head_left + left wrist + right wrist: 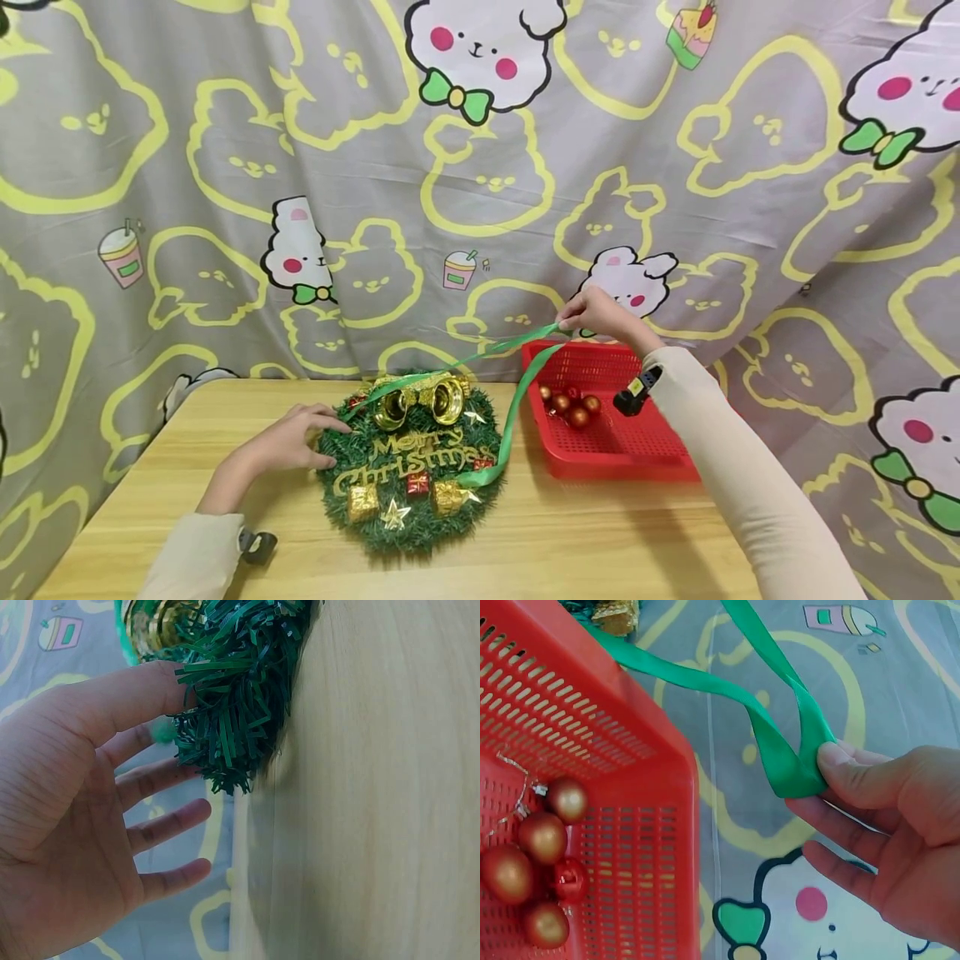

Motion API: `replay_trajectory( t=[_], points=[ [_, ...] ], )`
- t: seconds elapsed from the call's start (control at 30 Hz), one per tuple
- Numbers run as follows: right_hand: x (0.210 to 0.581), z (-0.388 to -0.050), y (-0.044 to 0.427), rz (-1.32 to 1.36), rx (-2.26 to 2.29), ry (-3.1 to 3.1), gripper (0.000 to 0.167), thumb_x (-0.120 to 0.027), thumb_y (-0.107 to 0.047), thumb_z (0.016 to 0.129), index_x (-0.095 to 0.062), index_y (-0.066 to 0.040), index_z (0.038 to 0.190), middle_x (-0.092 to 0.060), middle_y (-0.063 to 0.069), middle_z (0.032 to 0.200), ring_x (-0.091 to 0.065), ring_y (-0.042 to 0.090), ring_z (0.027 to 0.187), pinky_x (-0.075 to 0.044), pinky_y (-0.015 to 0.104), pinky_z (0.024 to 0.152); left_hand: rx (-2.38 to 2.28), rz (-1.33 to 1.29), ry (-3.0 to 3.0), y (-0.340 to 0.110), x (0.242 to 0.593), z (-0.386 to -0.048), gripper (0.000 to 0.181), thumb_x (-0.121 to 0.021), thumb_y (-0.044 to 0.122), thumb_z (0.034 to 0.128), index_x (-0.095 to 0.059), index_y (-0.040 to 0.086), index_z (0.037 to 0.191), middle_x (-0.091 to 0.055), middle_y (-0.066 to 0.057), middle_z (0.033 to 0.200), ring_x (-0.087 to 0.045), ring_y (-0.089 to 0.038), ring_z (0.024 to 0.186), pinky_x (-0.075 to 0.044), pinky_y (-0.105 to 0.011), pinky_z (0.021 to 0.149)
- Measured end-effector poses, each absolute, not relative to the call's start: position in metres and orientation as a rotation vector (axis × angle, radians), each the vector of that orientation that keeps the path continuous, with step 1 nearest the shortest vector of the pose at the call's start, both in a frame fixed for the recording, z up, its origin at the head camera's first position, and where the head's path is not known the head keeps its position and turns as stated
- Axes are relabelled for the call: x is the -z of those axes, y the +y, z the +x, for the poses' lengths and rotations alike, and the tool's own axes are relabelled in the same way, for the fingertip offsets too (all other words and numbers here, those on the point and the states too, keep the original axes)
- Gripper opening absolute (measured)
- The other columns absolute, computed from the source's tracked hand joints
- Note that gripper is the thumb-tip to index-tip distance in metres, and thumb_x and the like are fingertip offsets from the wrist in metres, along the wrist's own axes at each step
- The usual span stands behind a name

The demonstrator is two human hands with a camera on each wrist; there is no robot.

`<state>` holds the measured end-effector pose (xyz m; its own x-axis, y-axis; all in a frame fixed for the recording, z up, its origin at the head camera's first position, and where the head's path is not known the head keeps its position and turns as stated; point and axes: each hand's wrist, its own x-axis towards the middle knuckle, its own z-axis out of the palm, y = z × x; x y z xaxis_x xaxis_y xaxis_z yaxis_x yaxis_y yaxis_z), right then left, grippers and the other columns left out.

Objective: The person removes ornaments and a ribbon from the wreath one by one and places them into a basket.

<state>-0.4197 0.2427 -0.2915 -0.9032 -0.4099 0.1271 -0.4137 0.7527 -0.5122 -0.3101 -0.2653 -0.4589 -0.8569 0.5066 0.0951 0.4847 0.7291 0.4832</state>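
Note:
A green Christmas wreath (405, 521) lies on the table, bearing gold bells (447, 400), gold "Merry Christmas" lettering, small gift boxes and stars. My left hand (296, 440) touches the wreath's left edge; in the left wrist view its fingers are spread and fairly straight beside the green tinsel (232, 712). Raised above the back left corner of the basket, my right hand (596, 315) pinches a green ribbon (799, 761) between thumb and fingers. From there two strands of ribbon run down to the wreath, one to the bells, the other to the lower right gift box.
A red plastic basket (558, 462) stands right of the wreath, with several gold and red balls (577, 415) inside at its left. The wooden table (285, 542) ends at a patterned curtain (495, 250) hanging behind.

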Motion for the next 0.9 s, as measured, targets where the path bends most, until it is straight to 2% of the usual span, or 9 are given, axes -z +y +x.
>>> replay_trajectory(
  t=[0.2, 0.33, 0.47, 0.6, 0.8, 0.9],
  points=[
    [0.291, -0.414, 0.263, 0.665, -0.9, -2.986, 0.011, -0.074, -0.007, 0.092, -0.079, 0.002, 0.094, -0.076, 0.012, 0.091, -0.062, 0.007, 0.075, -0.054, 0.025, 0.07, -0.795, 0.824, 2.877, -0.264, 0.46, -0.309, 0.05, -0.087, 0.027, 0.0777, -0.072, 0.015, 0.124, -0.056, -0.025, 0.138, -0.047, -0.049, 0.123, -0.044, -0.073, 0.097],
    [0.291, -0.409, 0.277, 0.585, -0.98, -3.024, 0.014, -0.073, -0.008, 0.093, -0.078, 0.003, 0.1, -0.076, 0.015, 0.104, -0.064, 0.011, 0.08, -0.054, 0.024, 0.071, -0.799, 0.819, 2.872, -0.263, 0.461, -0.31, 0.05, -0.087, 0.027, 0.0779, -0.072, 0.015, 0.125, -0.057, -0.024, 0.137, -0.047, -0.048, 0.123, -0.044, -0.072, 0.097],
    [0.292, -0.404, 0.291, 0.569, -0.97, -3.042, 0.015, -0.073, -0.009, 0.094, -0.078, 0.003, 0.101, -0.074, 0.018, 0.108, -0.068, 0.016, 0.09, -0.058, 0.031, 0.08, -0.803, 0.819, 2.87, -0.264, 0.462, -0.31, 0.051, -0.087, 0.028, 0.0777, -0.072, 0.016, 0.125, -0.057, -0.024, 0.137, -0.047, -0.048, 0.124, -0.044, -0.072, 0.097],
    [0.297, -0.403, 0.308, 0.553, -0.916, -3.038, 0.016, -0.074, -0.01, 0.093, -0.078, 0.003, 0.1, -0.075, 0.018, 0.106, -0.067, 0.012, 0.088, -0.059, 0.038, 0.084, -0.803, 0.824, 2.873, -0.265, 0.462, -0.311, 0.051, -0.087, 0.028, 0.0776, -0.072, 0.015, 0.125, -0.057, -0.024, 0.137, -0.047, -0.048, 0.124, -0.044, -0.072, 0.097],
    [0.307, -0.404, 0.336, 0.469, -0.882, -3.047, 0.019, -0.076, -0.011, 0.091, -0.078, 0.004, 0.102, -0.079, 0.013, 0.099, -0.063, 0.005, 0.086, -0.054, 0.024, 0.079, -0.807, 0.836, 2.878, -0.267, 0.461, -0.311, 0.052, -0.087, 0.028, 0.077, -0.071, 0.015, 0.125, -0.057, -0.025, 0.137, -0.047, -0.049, 0.123, -0.043, -0.074, 0.097],
    [0.312, -0.402, 0.35, 0.431, -0.898, -3.051, 0.019, -0.077, -0.011, 0.09, -0.078, 0.005, 0.101, -0.079, 0.01, 0.094, -0.062, 0.005, 0.084, -0.052, 0.022, 0.077, -0.809, 0.844, 2.877, -0.267, 0.462, -0.311, 0.052, -0.087, 0.029, 0.077, -0.072, 0.016, 0.125, -0.057, -0.025, 0.137, -0.047, -0.049, 0.123, -0.043, -0.074, 0.097]
  ],
)
